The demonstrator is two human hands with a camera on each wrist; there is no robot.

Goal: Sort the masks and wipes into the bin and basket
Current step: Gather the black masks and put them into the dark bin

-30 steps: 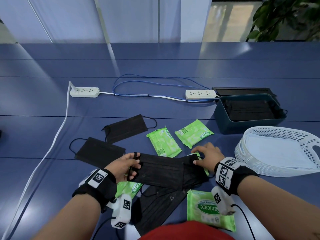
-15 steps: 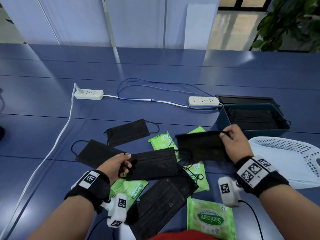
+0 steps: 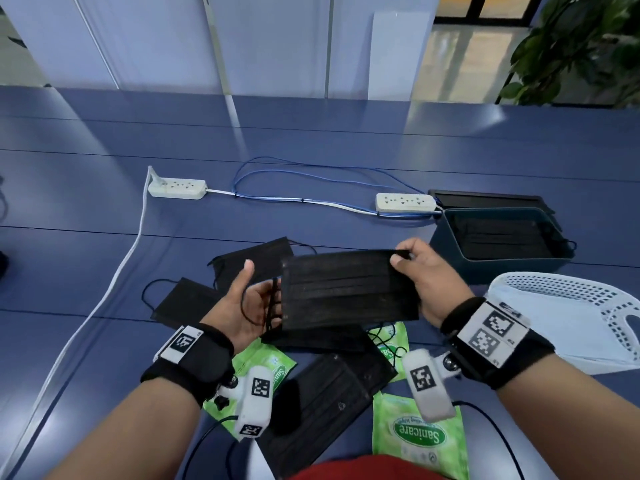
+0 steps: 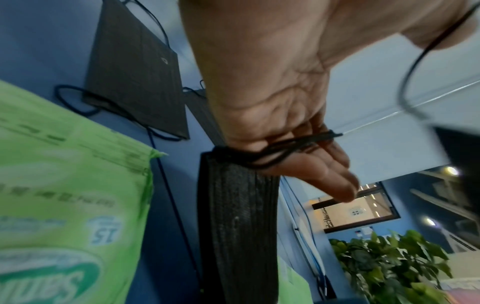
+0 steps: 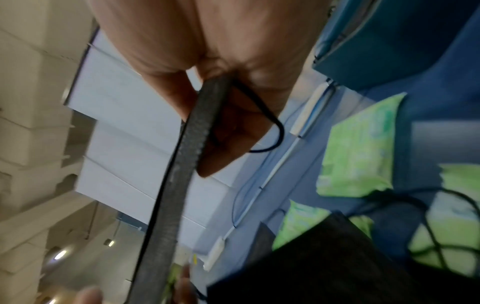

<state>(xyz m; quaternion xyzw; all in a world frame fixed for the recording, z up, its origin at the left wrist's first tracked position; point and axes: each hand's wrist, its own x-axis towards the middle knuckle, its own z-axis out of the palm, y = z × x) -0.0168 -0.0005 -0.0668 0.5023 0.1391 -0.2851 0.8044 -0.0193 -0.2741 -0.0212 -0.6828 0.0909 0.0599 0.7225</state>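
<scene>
My right hand (image 3: 401, 258) pinches the right edge of a black mask (image 3: 346, 289), held up flat over the pile; in the right wrist view this mask (image 5: 168, 195) runs edge-on from the right hand (image 5: 207, 115). My left hand (image 3: 263, 299) lies palm up at the mask's left end, thumb spread. Ear loops drape over its straight fingers (image 4: 324, 176), and a second black mask (image 4: 236, 216) hangs against them. More masks (image 3: 183, 303) (image 3: 256, 258) (image 3: 329, 400) and green wipe packs (image 3: 419, 438) (image 3: 263, 365) lie on the table. The teal bin (image 3: 446, 244) holds black masks. The white basket (image 3: 554, 299) stands at the right.
Two white power strips (image 3: 176, 188) (image 3: 405, 202) joined by blue and white cables lie beyond the pile. A white cord (image 3: 104, 292) runs down the left side. A dark lid (image 3: 485, 199) lies behind the bin. A plant (image 3: 581, 46) stands at the far right.
My right hand has brought its mask left and nearer, over the left hand. The left hand has risen, turned palm up and spread its fingers.
</scene>
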